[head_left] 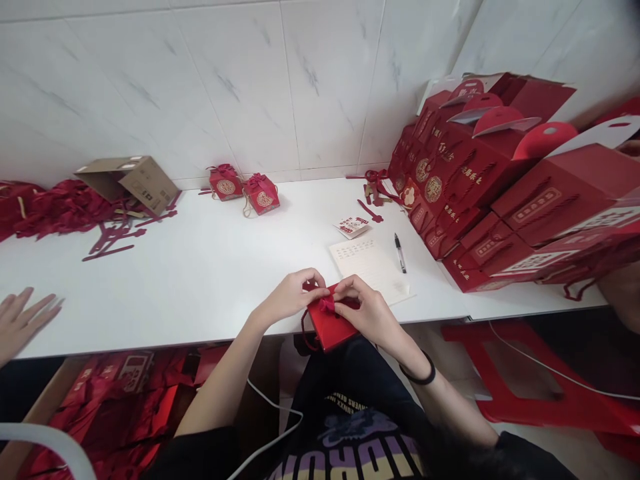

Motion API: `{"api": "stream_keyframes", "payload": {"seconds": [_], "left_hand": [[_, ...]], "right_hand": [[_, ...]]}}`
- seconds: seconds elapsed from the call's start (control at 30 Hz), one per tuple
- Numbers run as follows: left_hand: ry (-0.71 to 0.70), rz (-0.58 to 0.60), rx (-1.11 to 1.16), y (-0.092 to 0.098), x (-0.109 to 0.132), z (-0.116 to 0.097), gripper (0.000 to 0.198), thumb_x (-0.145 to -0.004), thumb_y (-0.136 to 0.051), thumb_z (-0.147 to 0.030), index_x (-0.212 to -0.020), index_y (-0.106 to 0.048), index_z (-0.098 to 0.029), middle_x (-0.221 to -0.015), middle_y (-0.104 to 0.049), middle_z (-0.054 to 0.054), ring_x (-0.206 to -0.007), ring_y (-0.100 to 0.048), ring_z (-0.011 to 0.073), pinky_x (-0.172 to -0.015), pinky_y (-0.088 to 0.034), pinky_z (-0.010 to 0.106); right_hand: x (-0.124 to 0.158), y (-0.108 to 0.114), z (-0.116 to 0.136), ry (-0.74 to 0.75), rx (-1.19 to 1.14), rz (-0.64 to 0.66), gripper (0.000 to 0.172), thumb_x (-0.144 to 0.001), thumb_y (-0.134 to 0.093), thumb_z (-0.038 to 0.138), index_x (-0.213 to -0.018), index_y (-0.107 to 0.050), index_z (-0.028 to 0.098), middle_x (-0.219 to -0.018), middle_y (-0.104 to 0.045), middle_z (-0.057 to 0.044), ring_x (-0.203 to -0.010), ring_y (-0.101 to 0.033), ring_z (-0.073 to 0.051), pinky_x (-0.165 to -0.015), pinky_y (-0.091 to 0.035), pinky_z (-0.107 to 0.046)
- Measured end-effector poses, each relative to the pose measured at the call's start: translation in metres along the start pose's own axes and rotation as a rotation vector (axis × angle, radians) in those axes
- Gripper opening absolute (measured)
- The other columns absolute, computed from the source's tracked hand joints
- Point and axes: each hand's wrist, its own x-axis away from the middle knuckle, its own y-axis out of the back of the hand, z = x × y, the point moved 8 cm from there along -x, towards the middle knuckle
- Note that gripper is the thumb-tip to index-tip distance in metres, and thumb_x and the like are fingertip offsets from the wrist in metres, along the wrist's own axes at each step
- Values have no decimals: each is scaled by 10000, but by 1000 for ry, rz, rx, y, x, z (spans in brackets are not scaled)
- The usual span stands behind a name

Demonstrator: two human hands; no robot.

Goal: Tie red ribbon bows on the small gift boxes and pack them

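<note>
A small red gift box (334,332) rests at the table's front edge, partly over my lap. On its top is a dark pink ribbon (327,305), gathered into what looks like a bow. My left hand (296,293) pinches the ribbon from the left, its thumb and fingertips close together. From the right, the thumb and fingers of my right hand (369,310) close on the ribbon's other side. A dark red cord loop (306,331) hangs from the box's left side. My fingers hide part of the bow.
Two finished-looking red boxes (261,194) stand near the wall. Large red gift bags (463,180) are stacked at right. A cardboard box (133,183), ribbons (65,207), paper (373,267) and a pen (400,253) lie on the table. Another person's hand (23,323) is at left.
</note>
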Motion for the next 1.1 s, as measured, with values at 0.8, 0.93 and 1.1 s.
{"api": "stream_keyframes", "payload": {"seconds": [0.8,0.93,1.1], "left_hand": [[-47,-480,237,-28,46,1,226,-871,-469,-281,-840,-678,-200,-1055,-592,67,-1013,-551,202,-874,-441,337],[-23,-547,357,-30,46,6,261,-872,-458,-278,-772,-680,-185,-1037,-578,69,-996,-546,194,-838,-442,302],[-40,-573,392,-29,44,8,282,-871,-436,-278,-721,-653,-178,-1013,-573,66,-997,-537,189,-851,-438,291]], "right_hand": [[2,6,6,75,83,-17,48,-807,-566,225,-826,-603,203,-807,-641,1,-748,-606,-136,-696,-480,-260],[3,5,7,96,89,-7,74,-831,-536,211,-870,-599,207,-834,-647,-2,-769,-614,-136,-717,-486,-264],[5,6,8,144,134,-68,70,-825,-539,186,-867,-591,207,-840,-644,-14,-786,-622,-150,-746,-493,-289]]}}
